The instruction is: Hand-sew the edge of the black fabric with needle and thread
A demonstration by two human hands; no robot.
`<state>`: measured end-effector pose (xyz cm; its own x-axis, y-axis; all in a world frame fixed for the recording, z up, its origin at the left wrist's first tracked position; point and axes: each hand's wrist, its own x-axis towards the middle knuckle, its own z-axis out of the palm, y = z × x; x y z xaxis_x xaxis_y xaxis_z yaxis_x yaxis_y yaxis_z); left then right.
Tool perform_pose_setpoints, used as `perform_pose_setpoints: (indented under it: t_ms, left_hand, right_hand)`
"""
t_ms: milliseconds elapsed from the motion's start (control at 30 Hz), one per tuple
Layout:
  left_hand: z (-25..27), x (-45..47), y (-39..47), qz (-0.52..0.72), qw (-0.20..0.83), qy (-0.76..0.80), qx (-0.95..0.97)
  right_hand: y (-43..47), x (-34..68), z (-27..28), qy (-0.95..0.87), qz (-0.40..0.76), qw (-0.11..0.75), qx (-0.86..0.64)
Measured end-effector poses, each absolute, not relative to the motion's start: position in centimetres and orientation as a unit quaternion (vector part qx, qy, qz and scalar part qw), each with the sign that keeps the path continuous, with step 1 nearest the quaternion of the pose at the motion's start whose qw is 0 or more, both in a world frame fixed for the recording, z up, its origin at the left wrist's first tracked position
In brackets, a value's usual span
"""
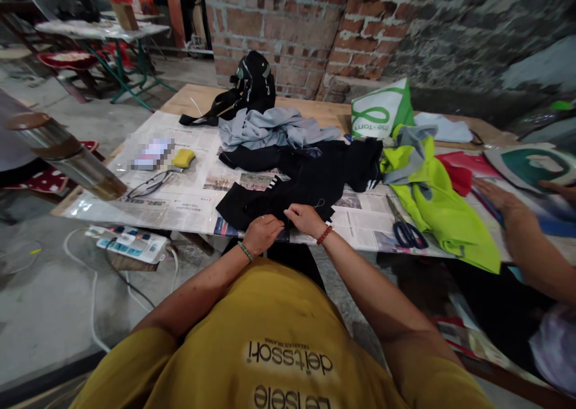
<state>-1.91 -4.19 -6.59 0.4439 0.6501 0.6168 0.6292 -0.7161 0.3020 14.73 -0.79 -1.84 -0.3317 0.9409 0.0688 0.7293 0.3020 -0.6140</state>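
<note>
A black garment (315,175) with white stripes lies crumpled on the newspaper-covered table. At its near edge, by the table's front, my left hand (263,235) is closed in a pinch on the black cloth. Close beside it, my right hand (305,220) also has its fingers pinched at that edge; anything small between the fingertips is hidden. A thin pale thread (320,204) shows on the cloth just past my right hand. Blue-handled scissors (407,232) lie to the right, and a grey garment (274,128) is bunched behind the black one.
A neon yellow garment (432,199) hangs over the front edge. At right, a co-worker's hands are by an iron (533,164). Glasses (150,183), a yellow sponge (183,158), a phone (153,152) and a bottle (72,157) stand left; a power strip (135,244) sits below.
</note>
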Motion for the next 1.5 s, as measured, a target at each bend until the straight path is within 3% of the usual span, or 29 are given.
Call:
perform_pose_setpoints:
  t_ms: [700, 1033, 1100, 1300, 1400, 1500]
  left_hand:
    - [-6.2, -1.7, -4.4, 0.408, 0.041, 0.381, 0.829]
    - [-6.1, -1.9, -3.9, 0.441, 0.141, 0.409, 0.787]
    - [-5.8, -2.0, -3.8, 0.437, 0.167, 0.409, 0.783]
    - [-5.3, -2.1, -3.8, 0.455, 0.222, 0.419, 0.754]
    - [-5.2, -2.1, -3.7, 0.453, 0.233, 0.433, 0.743]
    - [-5.1, -2.0, -3.7, 0.445, 0.24, 0.447, 0.738]
  right_hand:
    - [-0.9, 14.4, -1.0, -0.794, 0.284, 0.181, -0.506]
    - [-1.4, 14.3, -1.5, -0.818, 0.255, 0.14, -0.496]
    - [-1.3, 14.7, -1.1, -0.82, 0.244, 0.179, -0.487]
    - [-3.3, 16.5, -0.3, -0.707, 0.097, 0.472, -0.518]
    - [-5.9, 16.8, -1.5, -0.696, 0.079, 0.489, -0.52]
    - [-8.0, 16.3, -3.2, -0.749, 0.057, 0.435, -0.497]
